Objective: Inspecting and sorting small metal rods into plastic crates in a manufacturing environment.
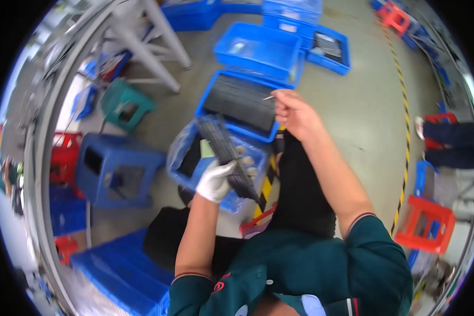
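My left hand (222,178), in a white glove, is closed around a bundle of long, flat black strips (218,138), held tilted above a blue bin lined with clear plastic (176,152). Bare and pinched, my right hand (297,113) grips a small thin metallic piece (269,98); its kind is too small to make out. That hand is over the right edge of a blue crate (273,134), in which flat black parts (239,102) lie in rows. Part of the lined bin is hidden behind my left hand and the strips.
Beyond the crate stand more blue crates (258,50) and a smaller one with black contents (329,47). To the left are a blue stool (116,168) and a green stool (124,105). A red stool (426,224) and another person's legs (453,145) are at right.
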